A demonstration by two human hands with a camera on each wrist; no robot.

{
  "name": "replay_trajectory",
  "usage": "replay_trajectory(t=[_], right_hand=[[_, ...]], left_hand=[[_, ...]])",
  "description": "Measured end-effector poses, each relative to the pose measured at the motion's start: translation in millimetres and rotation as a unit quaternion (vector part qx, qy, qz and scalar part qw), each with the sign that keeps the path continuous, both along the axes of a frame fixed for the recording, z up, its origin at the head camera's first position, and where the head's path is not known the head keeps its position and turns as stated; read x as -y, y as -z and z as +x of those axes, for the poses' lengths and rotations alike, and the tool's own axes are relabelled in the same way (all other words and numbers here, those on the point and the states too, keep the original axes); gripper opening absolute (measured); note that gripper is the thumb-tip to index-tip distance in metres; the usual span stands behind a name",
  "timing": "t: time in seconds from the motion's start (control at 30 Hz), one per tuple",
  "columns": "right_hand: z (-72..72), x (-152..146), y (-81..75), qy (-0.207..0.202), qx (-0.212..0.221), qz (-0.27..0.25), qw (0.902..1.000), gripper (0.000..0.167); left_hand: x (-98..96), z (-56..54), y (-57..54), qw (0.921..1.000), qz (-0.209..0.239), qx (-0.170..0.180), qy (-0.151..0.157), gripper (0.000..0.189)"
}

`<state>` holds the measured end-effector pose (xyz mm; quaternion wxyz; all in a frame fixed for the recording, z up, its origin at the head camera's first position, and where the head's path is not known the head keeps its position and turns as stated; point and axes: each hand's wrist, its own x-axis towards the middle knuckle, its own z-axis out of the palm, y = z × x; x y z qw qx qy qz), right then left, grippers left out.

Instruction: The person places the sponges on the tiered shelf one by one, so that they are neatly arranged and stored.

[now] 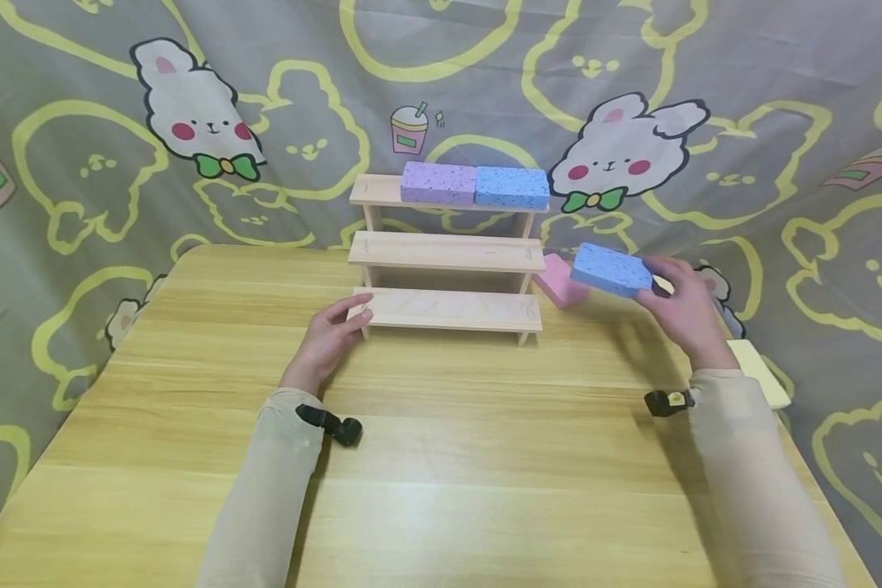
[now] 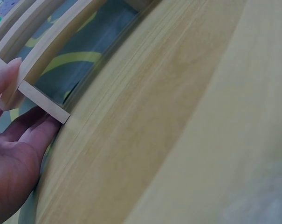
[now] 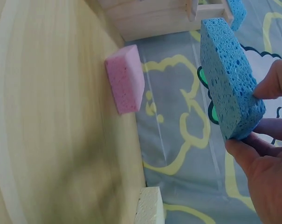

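Observation:
A three-tier wooden display rack (image 1: 447, 251) stands at the back of the table. My left hand (image 1: 332, 336) grips the left end of its lowest step, thumb by the board and fingers around the end leg, as the left wrist view (image 2: 19, 154) shows. Raised right of the rack, my right hand (image 1: 682, 306) pinches one end of a blue sponge (image 1: 612, 269). In the right wrist view the blue sponge (image 3: 229, 74) hangs clear of the table. On the top step a purple sponge (image 1: 438, 182) and another blue sponge (image 1: 512, 188) lie side by side, touching.
A pink sponge (image 1: 561, 282) lies on the table just right of the rack. Near the right edge, partly behind my right forearm, is a pale yellow sponge (image 1: 759, 374). A grey patterned curtain (image 1: 470, 98) hangs close behind the wooden table (image 1: 470, 482).

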<state>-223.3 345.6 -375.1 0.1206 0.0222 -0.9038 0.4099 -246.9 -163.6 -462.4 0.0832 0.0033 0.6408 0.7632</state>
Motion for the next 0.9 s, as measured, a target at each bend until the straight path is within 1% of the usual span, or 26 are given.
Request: replay_trajectory(t=[0.07, 0.2, 0.33, 0.5, 0.7, 0.83, 0.9], right_hand=[[-0.8, 2.2, -1.0, -0.004, -0.001, -0.008, 1.0000, 0.054], [-2.9, 6.1, -3.4, -0.020, -0.002, -0.049, 0.9986, 0.053], [-4.1, 11.8, -7.3, -0.041, -0.010, -0.093, 0.9948, 0.053], [-7.5, 22.6, -13.0, -0.063, -0.027, -0.129, 0.9893, 0.053], [-14.2, 37.1, -18.9, -0.081, -0.027, -0.155, 0.9842, 0.052], [-17.2, 46.7, -20.7, -0.088, -0.016, -0.165, 0.9822, 0.052], [-19.0, 51.2, -21.0, -0.095, -0.013, -0.159, 0.9826, 0.053]], left_hand=[[0.2, -0.1, 0.1, 1.0000, -0.002, 0.002, 0.000, 0.046], [0.8, -0.7, 0.7, 1.0000, -0.002, 0.005, 0.001, 0.046], [0.5, -0.9, 0.3, 1.0000, 0.001, 0.003, 0.001, 0.046], [0.1, 0.0, -1.4, 1.0000, 0.002, 0.005, 0.001, 0.046], [0.4, -0.6, -2.2, 1.0000, 0.001, 0.007, -0.003, 0.046], [0.6, -0.8, -1.4, 1.0000, 0.003, 0.007, -0.002, 0.046], [0.2, -0.7, -0.9, 1.0000, 0.007, 0.006, -0.001, 0.046]])
